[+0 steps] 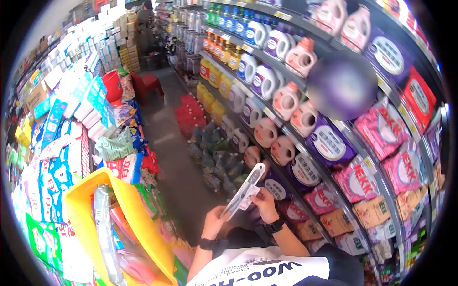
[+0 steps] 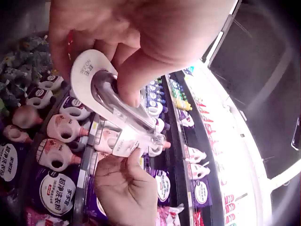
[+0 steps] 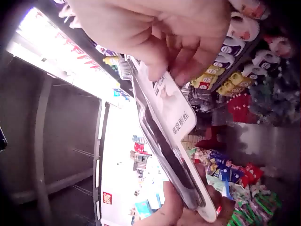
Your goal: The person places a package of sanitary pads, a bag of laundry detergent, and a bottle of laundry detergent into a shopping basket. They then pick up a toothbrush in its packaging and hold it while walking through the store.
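Note:
Both hands hold one long, narrow package, a white card (image 1: pixel 252 178) with a clear plastic cover over a dark, slim item. My left hand (image 1: pixel 214 222) grips its lower end. Near the wider printed part, my right hand (image 1: pixel 264 205) pinches the card's edge. In the left wrist view, the left thumb lies on the clear cover (image 2: pixel 115 92) and the right hand (image 2: pixel 126 188) is at the other end. The right wrist view shows printed characters on the card (image 3: pixel 176 113), with the left hand (image 3: pixel 181 209) around the far end.
A yellow basket (image 1: pixel 74 209) with packaged goods stands at my left, beside piled bags. Shelves of detergent bottles (image 1: pixel 301 57) and pink bags (image 1: pixel 355 181) line the right. Red bottles (image 1: pixel 190 114) and a red stool (image 1: pixel 147 83) are farther along the aisle; a person (image 1: pixel 144 24) stands at its end.

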A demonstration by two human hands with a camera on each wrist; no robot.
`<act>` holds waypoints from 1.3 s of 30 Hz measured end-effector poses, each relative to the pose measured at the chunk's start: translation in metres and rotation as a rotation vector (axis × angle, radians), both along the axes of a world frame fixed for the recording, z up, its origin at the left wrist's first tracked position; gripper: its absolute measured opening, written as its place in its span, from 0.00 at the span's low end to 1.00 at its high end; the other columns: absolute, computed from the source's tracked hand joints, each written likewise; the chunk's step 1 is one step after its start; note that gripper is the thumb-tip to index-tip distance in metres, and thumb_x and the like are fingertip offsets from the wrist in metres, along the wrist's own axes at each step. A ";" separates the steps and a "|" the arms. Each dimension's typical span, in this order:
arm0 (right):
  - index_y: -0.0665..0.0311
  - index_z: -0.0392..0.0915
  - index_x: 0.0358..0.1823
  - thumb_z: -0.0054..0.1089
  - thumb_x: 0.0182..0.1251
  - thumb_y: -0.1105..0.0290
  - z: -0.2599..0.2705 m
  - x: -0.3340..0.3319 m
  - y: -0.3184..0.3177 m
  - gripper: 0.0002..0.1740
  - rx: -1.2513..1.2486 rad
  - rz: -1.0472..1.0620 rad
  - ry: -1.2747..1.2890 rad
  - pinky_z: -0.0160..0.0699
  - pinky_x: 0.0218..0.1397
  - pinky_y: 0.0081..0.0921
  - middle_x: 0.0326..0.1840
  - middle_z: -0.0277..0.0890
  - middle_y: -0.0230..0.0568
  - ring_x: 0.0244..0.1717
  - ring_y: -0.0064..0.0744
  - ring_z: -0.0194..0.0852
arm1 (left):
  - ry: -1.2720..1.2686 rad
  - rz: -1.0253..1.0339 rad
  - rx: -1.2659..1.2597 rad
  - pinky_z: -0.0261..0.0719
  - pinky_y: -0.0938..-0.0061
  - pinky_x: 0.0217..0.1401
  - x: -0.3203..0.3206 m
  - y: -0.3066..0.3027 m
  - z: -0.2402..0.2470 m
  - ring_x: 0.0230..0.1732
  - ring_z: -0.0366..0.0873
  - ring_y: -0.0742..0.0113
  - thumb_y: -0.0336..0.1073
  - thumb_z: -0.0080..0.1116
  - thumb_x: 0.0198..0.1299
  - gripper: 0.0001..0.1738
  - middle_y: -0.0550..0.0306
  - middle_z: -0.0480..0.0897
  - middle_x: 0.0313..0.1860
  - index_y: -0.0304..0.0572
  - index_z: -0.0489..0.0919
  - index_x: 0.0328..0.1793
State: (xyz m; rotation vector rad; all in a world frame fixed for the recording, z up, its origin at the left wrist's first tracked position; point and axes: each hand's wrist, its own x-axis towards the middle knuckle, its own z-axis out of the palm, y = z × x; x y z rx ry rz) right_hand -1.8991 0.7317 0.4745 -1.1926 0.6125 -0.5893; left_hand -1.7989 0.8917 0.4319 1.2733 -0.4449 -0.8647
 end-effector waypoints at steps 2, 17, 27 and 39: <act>0.68 0.69 0.41 0.54 0.56 0.77 0.001 0.025 -0.007 0.11 -0.006 0.054 0.007 0.67 0.37 0.16 0.33 0.73 0.31 0.33 0.19 0.69 | 0.056 0.049 0.005 0.69 0.82 0.38 0.014 -0.002 0.001 0.35 0.73 0.75 0.29 0.57 0.53 0.13 0.59 0.78 0.34 0.30 0.74 0.43; 0.68 0.72 0.42 0.58 0.52 0.77 -0.008 0.307 -0.119 0.14 -0.186 0.273 0.168 0.69 0.37 0.17 0.33 0.74 0.29 0.33 0.17 0.70 | -0.118 -0.087 0.243 0.72 0.79 0.44 0.265 -0.095 0.003 0.40 0.75 0.72 0.35 0.59 0.54 0.19 0.54 0.77 0.39 0.32 0.70 0.48; 0.68 0.73 0.41 0.56 0.50 0.81 -0.029 0.479 -0.142 0.14 -0.202 0.249 0.145 0.70 0.38 0.17 0.33 0.74 0.31 0.33 0.18 0.71 | -0.198 0.118 0.232 0.70 0.77 0.50 0.437 -0.124 0.003 0.45 0.74 0.70 0.33 0.57 0.54 0.17 0.54 0.77 0.42 0.34 0.71 0.48; 0.67 0.72 0.45 0.60 0.52 0.75 -0.001 0.751 -0.175 0.16 -0.331 0.357 0.129 0.70 0.43 0.20 0.35 0.75 0.34 0.38 0.21 0.71 | -0.350 0.200 0.141 0.71 0.81 0.38 0.725 -0.176 0.032 0.33 0.74 0.75 0.30 0.55 0.54 0.09 0.58 0.78 0.30 0.32 0.74 0.39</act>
